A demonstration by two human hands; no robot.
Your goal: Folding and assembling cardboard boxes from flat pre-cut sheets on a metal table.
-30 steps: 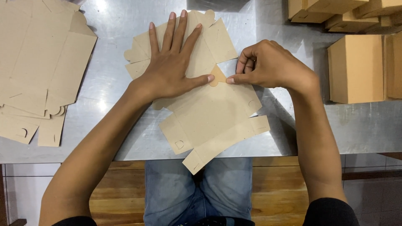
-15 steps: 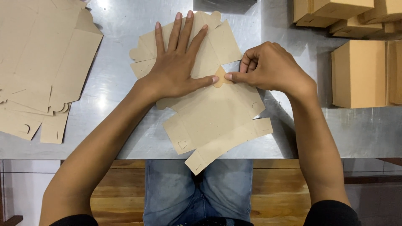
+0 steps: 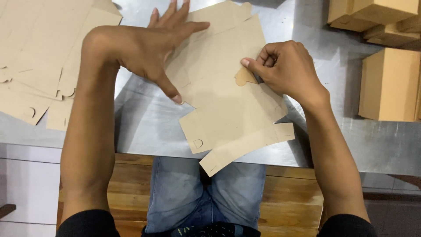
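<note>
Bright all over, lit from above. White glare on the shiny metal table (image 3: 307,26) at twelve o'clock. Soft dark shadows under the left hand (image 3: 149,48) and beside the right hand (image 3: 287,70), toward six o'clock. Dimmer down at six o'clock, below the table edge. Mostly sharp, a bit fuzzy on the fingertips (image 3: 175,8) near twelve o'clock. Slightly bent at the corners.

Left hand (image 3: 147,48) pressed flat on unfolded cardboard box blank (image 3: 228,109) on steel table (image 3: 140,127), right hand (image 3: 287,70) pinching rounded tab (image 3: 243,77); stack of flat blanks (image 3: 39,61) far left, assembled boxes (image 3: 388,83) right.
</note>
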